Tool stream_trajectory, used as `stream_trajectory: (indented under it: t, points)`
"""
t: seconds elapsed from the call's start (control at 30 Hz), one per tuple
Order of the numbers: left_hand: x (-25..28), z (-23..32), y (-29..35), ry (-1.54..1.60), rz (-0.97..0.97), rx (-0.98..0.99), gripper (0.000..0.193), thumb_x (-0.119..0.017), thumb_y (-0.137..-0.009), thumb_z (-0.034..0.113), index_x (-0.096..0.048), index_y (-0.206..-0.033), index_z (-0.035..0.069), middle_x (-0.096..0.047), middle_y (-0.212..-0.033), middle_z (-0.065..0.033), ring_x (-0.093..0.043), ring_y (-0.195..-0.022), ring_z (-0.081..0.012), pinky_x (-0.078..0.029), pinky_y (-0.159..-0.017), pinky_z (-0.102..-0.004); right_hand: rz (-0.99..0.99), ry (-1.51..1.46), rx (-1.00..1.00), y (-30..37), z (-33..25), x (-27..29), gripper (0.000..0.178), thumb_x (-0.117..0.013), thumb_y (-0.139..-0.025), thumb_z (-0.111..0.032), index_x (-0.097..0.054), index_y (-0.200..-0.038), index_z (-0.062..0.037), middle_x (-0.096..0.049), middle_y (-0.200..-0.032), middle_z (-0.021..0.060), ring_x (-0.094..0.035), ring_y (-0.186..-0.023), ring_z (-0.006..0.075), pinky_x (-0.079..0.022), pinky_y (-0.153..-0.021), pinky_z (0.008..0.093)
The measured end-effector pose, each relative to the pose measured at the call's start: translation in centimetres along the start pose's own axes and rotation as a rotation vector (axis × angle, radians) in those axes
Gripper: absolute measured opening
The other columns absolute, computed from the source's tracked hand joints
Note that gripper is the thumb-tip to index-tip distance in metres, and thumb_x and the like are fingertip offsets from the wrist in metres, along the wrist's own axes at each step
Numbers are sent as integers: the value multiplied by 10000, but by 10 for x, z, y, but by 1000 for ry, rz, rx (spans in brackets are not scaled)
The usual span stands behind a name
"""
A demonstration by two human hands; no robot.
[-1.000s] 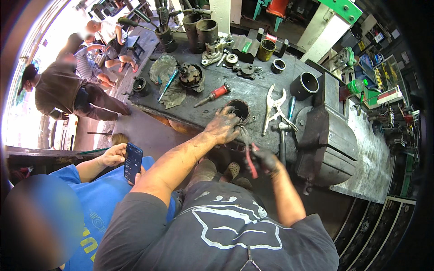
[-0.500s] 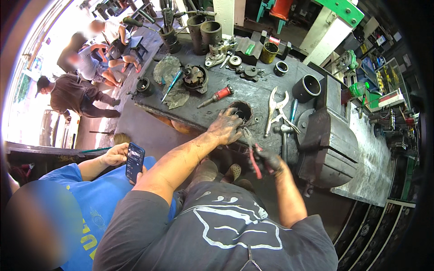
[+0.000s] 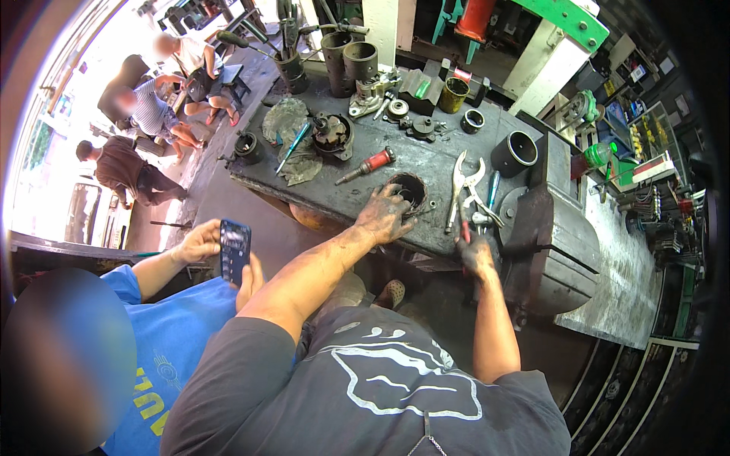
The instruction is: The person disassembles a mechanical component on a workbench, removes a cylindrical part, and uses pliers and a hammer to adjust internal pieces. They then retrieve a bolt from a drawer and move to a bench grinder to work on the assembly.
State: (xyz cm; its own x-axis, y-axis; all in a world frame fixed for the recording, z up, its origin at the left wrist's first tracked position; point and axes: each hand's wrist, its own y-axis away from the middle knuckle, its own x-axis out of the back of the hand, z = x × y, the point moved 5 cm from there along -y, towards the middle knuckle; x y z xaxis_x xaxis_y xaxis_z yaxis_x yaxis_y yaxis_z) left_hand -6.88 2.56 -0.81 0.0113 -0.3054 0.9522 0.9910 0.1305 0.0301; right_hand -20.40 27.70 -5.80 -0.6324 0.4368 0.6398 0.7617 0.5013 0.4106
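Observation:
My left hand (image 3: 386, 215), dark with grease, is closed over the near left side of a hollow metal cylinder (image 3: 420, 190) at the workbench's front edge. Its fingertips reach to the rim; what they touch inside is hidden. My right hand (image 3: 477, 254) is closed round red-handled pliers (image 3: 465, 230), beside the hammer at the bench edge. Most of the pliers is hidden by my fingers. Just beyond lie large locking pliers (image 3: 461, 182) and a blue-handled screwdriver (image 3: 493, 187). A red-bodied tool (image 3: 374, 161) rests left of the cylinder.
A heavy vise (image 3: 555, 251) stands at the right. Another black cylinder (image 3: 515, 153) sits behind it. Greasy motor parts (image 3: 332, 137) and tool-filled cans (image 3: 291, 74) occupy the bench's far left. Close on my left, a person in blue holds a phone (image 3: 235, 251).
My right hand has moved right, carrying the red-handled pliers from beside the cylinder to the hammer. My left hand stays at the cylinder. The neighbour's phone has shifted slightly.

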Motion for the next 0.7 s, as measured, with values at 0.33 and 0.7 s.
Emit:
stream_trajectory:
  t: [0.33, 0.7]
  points:
    - [-10, -6, 3, -69, 56, -20, 486, -686, -971, 473, -713, -1296, 112, -674, -1346, -129, -441, -1456, -414, -336, -1218, -619, 401, 134, 460, -3, -95, -18, 291, -737, -942, -157, -708, -1191, -9, -709, -1186, 237, -691, -1086, 438, -557, -950, 505]
    - [-20, -11, 16, -53, -39, -15, 451, -594, -961, 232, -639, -1386, 85, -593, -1464, -173, -395, -1509, -416, -319, -1225, -643, 398, 75, 491, 19, -133, -80, 227, -742, -938, -161, -707, -1108, -15, -721, -1046, 199, -678, -1015, 432, -538, -898, 516]
